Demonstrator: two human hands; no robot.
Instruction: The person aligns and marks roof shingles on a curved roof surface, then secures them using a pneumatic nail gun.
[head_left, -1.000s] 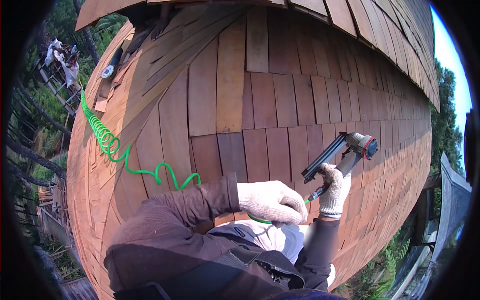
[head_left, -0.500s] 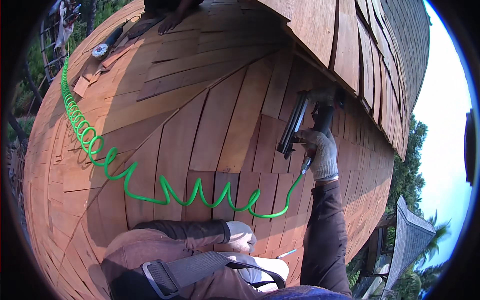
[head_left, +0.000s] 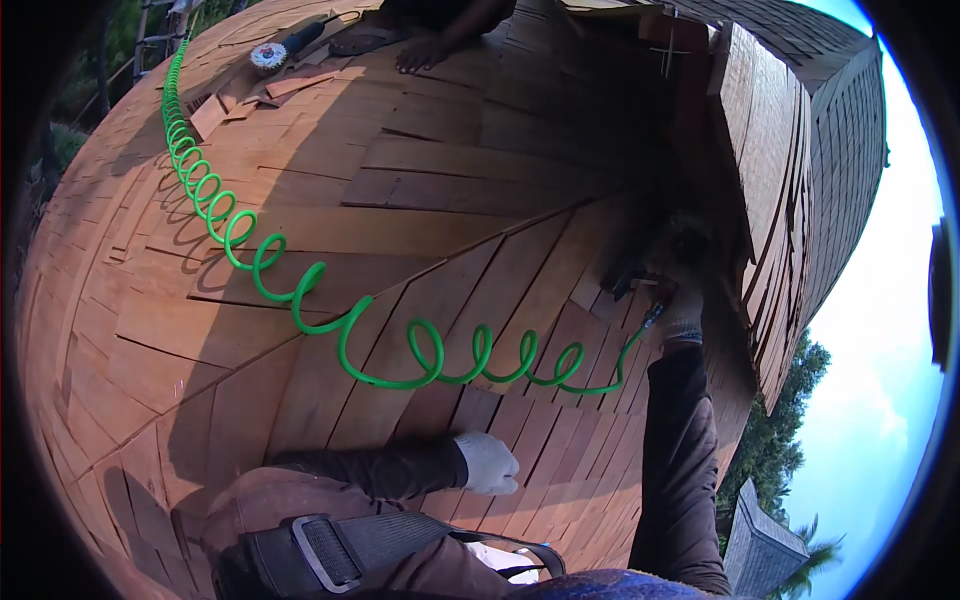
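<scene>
My right hand (head_left: pixel 682 308), in a pale work glove, reaches under the overhanging roof edge and grips a nail gun (head_left: pixel 628 278). Deep shadow hides most of the tool's body. A green coiled air hose (head_left: pixel 425 355) joins its handle end and runs off to the far left. Wooden shingles (head_left: pixel 520 260) lie in rows beneath the tool; whether its nose touches them is too dark to see. My left hand (head_left: pixel 488 463), also gloved, is closed just above the shingles beside my bent leg, with nothing showing in it.
The shingled overhang (head_left: pixel 765 150) rises close to my right arm. At the far left lie an angle grinder (head_left: pixel 272 56) and loose shingle pieces (head_left: pixel 210 115). Another person's hand (head_left: pixel 422 55) rests on the roof nearby. A strap with a buckle (head_left: pixel 325 555) crosses my lap.
The nail gun has gone from a raised, sunlit position into shadow under the overhang, with my right hand on it. My left hand has shifted slightly forward. The view has turned, and the hose coils swing.
</scene>
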